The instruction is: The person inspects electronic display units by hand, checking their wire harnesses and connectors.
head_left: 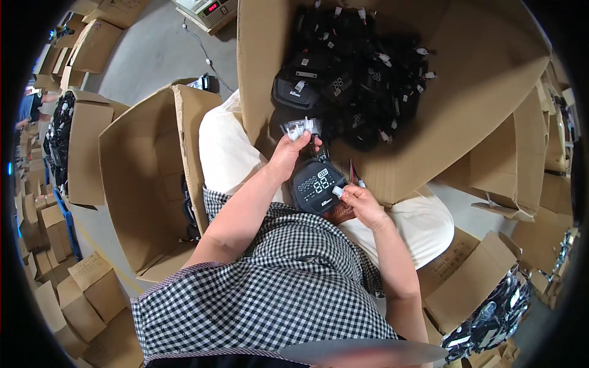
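Observation:
A black display panel (pixel 316 186) with white segment markings lies face up in front of me, between my two hands. My left hand (pixel 288 154), above and left of it, is closed on white plug connectors (pixel 299 129) at the near side of the big cardboard box. Pinched in my right hand (pixel 366 207) is a small white connector (pixel 337 191), at the panel's right edge. Thin coloured wires (pixel 351 170) show just above that hand. Many similar black display units (pixel 343 86) with white plugs are piled inside the large box (pixel 466 110).
A tall cardboard box (pixel 138 178) stands at my left, with dark parts at its inner edge. Another box (pixel 472 276) at lower right has bagged black parts beside it. A device with a red readout (pixel 211 8) sits at the far side, its cable (pixel 207 60) on the floor.

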The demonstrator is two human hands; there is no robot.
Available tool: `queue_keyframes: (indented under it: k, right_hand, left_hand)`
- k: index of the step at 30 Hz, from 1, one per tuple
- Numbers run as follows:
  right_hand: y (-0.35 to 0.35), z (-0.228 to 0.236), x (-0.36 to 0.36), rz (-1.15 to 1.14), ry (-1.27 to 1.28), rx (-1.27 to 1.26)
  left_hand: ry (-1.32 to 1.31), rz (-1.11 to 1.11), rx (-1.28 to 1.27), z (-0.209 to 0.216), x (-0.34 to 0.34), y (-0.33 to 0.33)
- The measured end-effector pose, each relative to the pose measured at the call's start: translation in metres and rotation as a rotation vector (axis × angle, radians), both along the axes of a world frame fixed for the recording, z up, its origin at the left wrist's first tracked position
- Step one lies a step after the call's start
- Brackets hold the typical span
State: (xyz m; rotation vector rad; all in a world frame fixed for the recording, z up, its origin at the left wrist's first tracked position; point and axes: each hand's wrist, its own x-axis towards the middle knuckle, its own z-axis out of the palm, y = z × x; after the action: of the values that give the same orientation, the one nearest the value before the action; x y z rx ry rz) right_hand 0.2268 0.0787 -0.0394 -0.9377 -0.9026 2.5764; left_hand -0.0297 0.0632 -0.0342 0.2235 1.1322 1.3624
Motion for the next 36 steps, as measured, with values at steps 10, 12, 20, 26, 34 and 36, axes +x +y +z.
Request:
queue_keyframes:
  k: [10, 12, 20, 26, 34, 36]
  right_hand:
    - [0.084, 0.067, -0.063, 0.282, -0.784, 1.135]
    - [0.093, 0.078, -0.073, 0.413, -0.828, 1.273]
    - [0.114, 0.084, -0.075, 0.566, -0.785, 1.238]
    - [0.128, 0.065, -0.07, 0.707, -0.467, 0.887]
    - [0.124, 0.04, -0.072, 0.634, -0.322, 0.565]
    - [0.126, 0.03, -0.071, 0.589, -0.297, 0.61]
  left_hand:
    - [0.101, -0.181, 0.086, 0.007, 0.002, -0.002]
    - [0.137, -0.208, 0.089, 0.009, 0.001, 0.0]
    - [0.231, -0.267, 0.025, 0.016, 0.002, 0.005]
    - [0.25, -0.409, 0.041, 0.025, 0.001, 0.001]
    - [0.234, -0.386, -0.012, 0.024, 0.001, 0.004]
    - [0.242, -0.355, -0.037, 0.027, 0.002, 0.007]
